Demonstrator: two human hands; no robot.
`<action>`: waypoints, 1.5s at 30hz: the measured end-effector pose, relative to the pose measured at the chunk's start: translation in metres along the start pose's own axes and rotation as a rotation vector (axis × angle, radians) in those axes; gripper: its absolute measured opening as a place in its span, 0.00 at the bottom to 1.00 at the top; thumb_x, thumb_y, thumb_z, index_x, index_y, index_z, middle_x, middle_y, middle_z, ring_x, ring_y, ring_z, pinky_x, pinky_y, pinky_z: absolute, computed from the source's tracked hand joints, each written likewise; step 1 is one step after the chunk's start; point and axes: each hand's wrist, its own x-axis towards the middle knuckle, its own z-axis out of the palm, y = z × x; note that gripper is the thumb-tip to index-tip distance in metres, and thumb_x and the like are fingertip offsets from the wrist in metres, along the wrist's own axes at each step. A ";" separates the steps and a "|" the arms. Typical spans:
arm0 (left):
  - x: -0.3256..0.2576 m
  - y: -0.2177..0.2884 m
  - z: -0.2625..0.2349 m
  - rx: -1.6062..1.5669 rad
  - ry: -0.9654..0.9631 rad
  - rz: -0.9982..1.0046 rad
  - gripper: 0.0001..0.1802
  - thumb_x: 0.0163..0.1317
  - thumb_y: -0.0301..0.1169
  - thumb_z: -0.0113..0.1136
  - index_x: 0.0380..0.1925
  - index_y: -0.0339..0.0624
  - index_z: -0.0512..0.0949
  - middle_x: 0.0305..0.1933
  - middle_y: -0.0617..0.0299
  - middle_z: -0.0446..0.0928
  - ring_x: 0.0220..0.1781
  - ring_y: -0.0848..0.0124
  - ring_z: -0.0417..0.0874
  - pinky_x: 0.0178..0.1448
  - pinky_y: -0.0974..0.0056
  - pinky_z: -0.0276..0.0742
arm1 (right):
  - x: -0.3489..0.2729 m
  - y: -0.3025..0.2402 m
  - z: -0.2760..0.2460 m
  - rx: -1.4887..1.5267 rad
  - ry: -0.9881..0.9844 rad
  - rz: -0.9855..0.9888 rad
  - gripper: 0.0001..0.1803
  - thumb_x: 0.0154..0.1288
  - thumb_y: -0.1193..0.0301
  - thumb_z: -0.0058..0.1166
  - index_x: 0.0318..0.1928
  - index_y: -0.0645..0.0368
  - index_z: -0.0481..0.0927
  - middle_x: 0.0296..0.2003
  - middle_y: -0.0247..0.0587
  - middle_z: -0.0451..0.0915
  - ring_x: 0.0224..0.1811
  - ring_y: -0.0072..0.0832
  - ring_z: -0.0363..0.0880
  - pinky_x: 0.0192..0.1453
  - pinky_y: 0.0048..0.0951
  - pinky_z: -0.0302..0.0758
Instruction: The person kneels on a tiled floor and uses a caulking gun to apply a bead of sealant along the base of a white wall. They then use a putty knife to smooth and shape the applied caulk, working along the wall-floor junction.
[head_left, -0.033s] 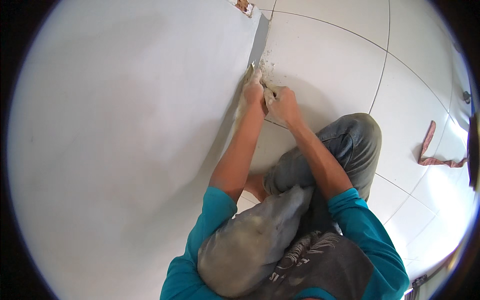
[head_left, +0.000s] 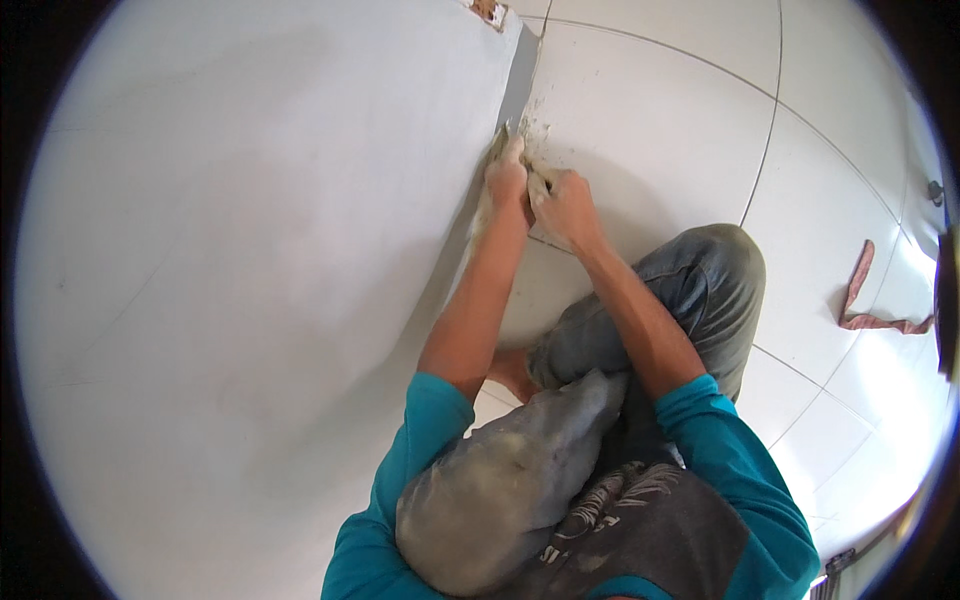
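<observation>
At the foot of the pale wall (head_left: pixel 250 220), where it meets the tiled floor, both my hands work close together. My left hand (head_left: pixel 508 182) is closed and pressed into the corner, its fingers pointing away from me. A thin, pale-edged piece (head_left: pixel 499 143) shows beside its fingertips against the wall; its kind is unclear. Just to the right, my right hand (head_left: pixel 566 208) has its fingers curled in a grip over the floor. What it holds is mostly hidden, with a pale, dusty bit by the fingers. Whitish residue coats the fingers of both hands.
A grey strip (head_left: pixel 518 80) runs along the wall's base beyond my hands. Crumbs (head_left: pixel 540 128) lie on the tile beside it. The wall has a broken patch (head_left: pixel 488 12) at the top. My bent knee (head_left: pixel 725 260) is at right; farther right lies a reddish strap (head_left: pixel 856 290).
</observation>
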 end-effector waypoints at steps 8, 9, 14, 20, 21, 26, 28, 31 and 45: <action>-0.016 -0.006 -0.002 -0.212 0.012 -0.046 0.26 0.76 0.46 0.61 0.59 0.32 0.78 0.49 0.54 0.82 0.43 0.63 0.86 0.45 0.57 0.82 | -0.009 0.006 0.003 -0.040 -0.045 -0.018 0.25 0.71 0.69 0.48 0.67 0.53 0.81 0.33 0.68 0.80 0.30 0.54 0.82 0.42 0.44 0.79; -0.016 -0.003 -0.003 -0.129 -0.002 0.036 0.26 0.75 0.46 0.62 0.59 0.32 0.79 0.49 0.54 0.83 0.43 0.63 0.86 0.45 0.57 0.82 | -0.008 0.006 0.005 -0.024 -0.034 -0.023 0.25 0.72 0.68 0.48 0.67 0.53 0.81 0.34 0.68 0.81 0.30 0.54 0.83 0.42 0.44 0.79; -0.013 0.009 0.005 0.116 0.045 -0.010 0.27 0.73 0.46 0.64 0.57 0.30 0.80 0.48 0.54 0.83 0.43 0.61 0.87 0.46 0.56 0.83 | 0.003 0.006 0.003 0.016 -0.012 0.015 0.25 0.72 0.67 0.49 0.67 0.53 0.82 0.35 0.70 0.81 0.34 0.58 0.84 0.45 0.47 0.80; -0.023 0.000 0.004 -0.060 0.046 0.045 0.30 0.72 0.47 0.63 0.57 0.25 0.80 0.49 0.49 0.83 0.42 0.59 0.86 0.46 0.55 0.82 | -0.007 0.006 -0.001 0.042 -0.046 0.019 0.25 0.71 0.66 0.51 0.66 0.53 0.82 0.36 0.69 0.83 0.39 0.63 0.85 0.46 0.52 0.81; -0.024 0.000 0.003 -0.036 0.105 0.046 0.30 0.72 0.46 0.64 0.57 0.26 0.79 0.47 0.51 0.83 0.40 0.60 0.86 0.43 0.55 0.82 | -0.008 0.006 -0.001 0.027 -0.044 0.015 0.25 0.71 0.66 0.51 0.67 0.53 0.82 0.36 0.68 0.83 0.39 0.63 0.86 0.46 0.52 0.81; -0.024 -0.004 0.001 -0.012 0.114 0.053 0.32 0.72 0.46 0.64 0.60 0.23 0.78 0.54 0.48 0.83 0.47 0.59 0.86 0.50 0.56 0.83 | -0.012 0.008 0.000 0.022 -0.054 0.018 0.26 0.71 0.66 0.51 0.68 0.53 0.81 0.35 0.70 0.82 0.38 0.62 0.86 0.44 0.51 0.80; -0.022 -0.005 0.001 -0.045 0.109 0.056 0.32 0.73 0.46 0.64 0.60 0.23 0.77 0.53 0.48 0.82 0.44 0.59 0.86 0.46 0.55 0.83 | -0.012 0.008 0.001 -0.019 -0.051 -0.033 0.25 0.72 0.66 0.50 0.67 0.54 0.81 0.35 0.71 0.82 0.39 0.62 0.86 0.43 0.51 0.80; -0.012 -0.003 -0.001 0.060 0.157 0.028 0.32 0.73 0.46 0.64 0.60 0.22 0.76 0.53 0.48 0.81 0.45 0.59 0.85 0.47 0.55 0.82 | -0.007 0.007 0.003 -0.011 -0.111 0.052 0.25 0.71 0.67 0.50 0.67 0.55 0.81 0.35 0.72 0.82 0.39 0.62 0.86 0.43 0.52 0.80; -0.014 0.000 -0.003 0.155 0.095 0.059 0.35 0.72 0.45 0.65 0.65 0.24 0.74 0.55 0.48 0.81 0.50 0.57 0.86 0.49 0.54 0.83 | -0.007 -0.002 0.000 -0.005 -0.085 0.084 0.28 0.72 0.66 0.49 0.71 0.51 0.78 0.38 0.68 0.84 0.38 0.60 0.86 0.45 0.51 0.81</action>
